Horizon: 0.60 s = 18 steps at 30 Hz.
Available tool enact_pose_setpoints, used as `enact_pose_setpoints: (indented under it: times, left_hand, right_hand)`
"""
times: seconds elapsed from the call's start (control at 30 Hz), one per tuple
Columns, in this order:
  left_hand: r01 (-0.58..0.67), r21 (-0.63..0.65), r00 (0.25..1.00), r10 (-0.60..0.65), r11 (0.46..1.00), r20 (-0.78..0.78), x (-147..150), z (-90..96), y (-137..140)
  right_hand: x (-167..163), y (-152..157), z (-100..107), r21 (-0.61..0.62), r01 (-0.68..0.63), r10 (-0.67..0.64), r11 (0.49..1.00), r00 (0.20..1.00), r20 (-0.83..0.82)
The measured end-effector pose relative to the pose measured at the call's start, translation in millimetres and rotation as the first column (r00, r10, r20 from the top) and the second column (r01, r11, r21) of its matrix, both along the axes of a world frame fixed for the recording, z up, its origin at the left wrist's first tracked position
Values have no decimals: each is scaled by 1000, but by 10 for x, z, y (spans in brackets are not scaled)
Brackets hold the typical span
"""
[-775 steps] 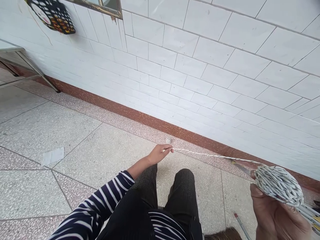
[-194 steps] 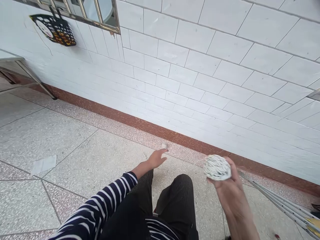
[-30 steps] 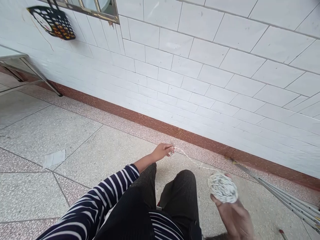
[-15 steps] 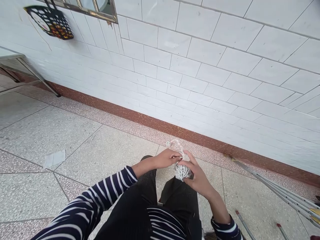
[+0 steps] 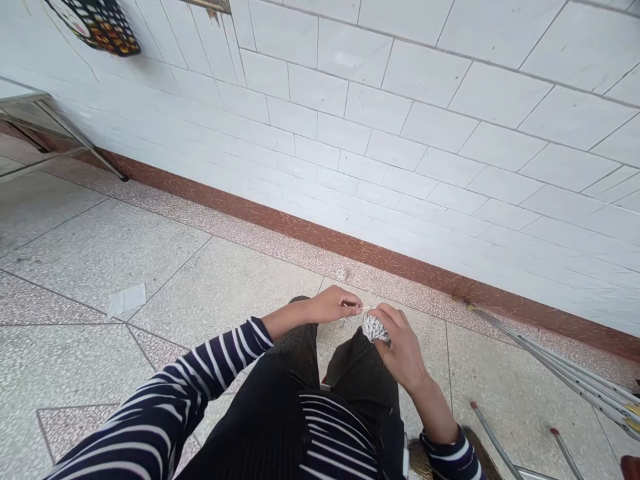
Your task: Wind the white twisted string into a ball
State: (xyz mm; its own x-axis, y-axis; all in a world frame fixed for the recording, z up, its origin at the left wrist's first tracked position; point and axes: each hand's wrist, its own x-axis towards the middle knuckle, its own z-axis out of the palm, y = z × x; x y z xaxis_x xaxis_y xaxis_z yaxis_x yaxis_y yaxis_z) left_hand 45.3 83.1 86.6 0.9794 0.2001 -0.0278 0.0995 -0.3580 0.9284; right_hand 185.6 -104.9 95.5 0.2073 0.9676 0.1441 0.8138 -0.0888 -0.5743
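My right hand (image 5: 399,343) is wrapped round a ball of white-and-grey braided cord (image 5: 374,328), held above my knees. The ball's plaited surface shows on its left side; my fingers and palm cover the rest. Just left of it, my left hand (image 5: 336,305) is closed in a pinch on a thin strand of the cord (image 5: 365,308). That strand runs short and straight between the two hands. Beyond my left hand is a small whitish bundle (image 5: 341,274), seen against the floor by the wall; whether it is joined to the cord I cannot tell.
A white tiled wall (image 5: 320,160) with a red-brown skirting (image 5: 300,223) rises in front. Folded metal poles (image 5: 555,367) lie at the right. A metal-framed table (image 5: 85,137) stands at the left, and a white paper (image 5: 127,300) lies on the floor. A patterned bag (image 5: 107,30) hangs upper left.
The loop of cord that arched above my hands is gone, and a strand is now stretched between them. My right-hand fingers have closed further over the ball. The view has tilted slightly downward.
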Motion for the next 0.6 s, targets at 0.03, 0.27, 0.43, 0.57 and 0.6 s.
enact_pose_setpoints:
  times: [0.03,0.27,0.43,0.57,0.6]
  left_hand:
    - [3,-28,1000,-3,1000,-6,-24,1,11]
    - [-138,-210,990,131,968,-49,-107,-93,58]
    - [-239,-134,969,244,962,26,37,-65,-2]
    - [-244,-81,969,246,966,15,152,-75,-84]
    - [-242,-83,970,243,967,5,168,-97,-106]
  right_hand:
    - [0,-13,3,10,15,-15,1000,1000,18]
    - [43,-81,5,40,142,-141,989,990,-28]
    - [-25,-46,53,62,112,-102,992,983,-150]
    - [-74,-45,80,72,112,-99,991,981,-166]
    - [-83,-53,82,70,113,-100,991,981,-167]
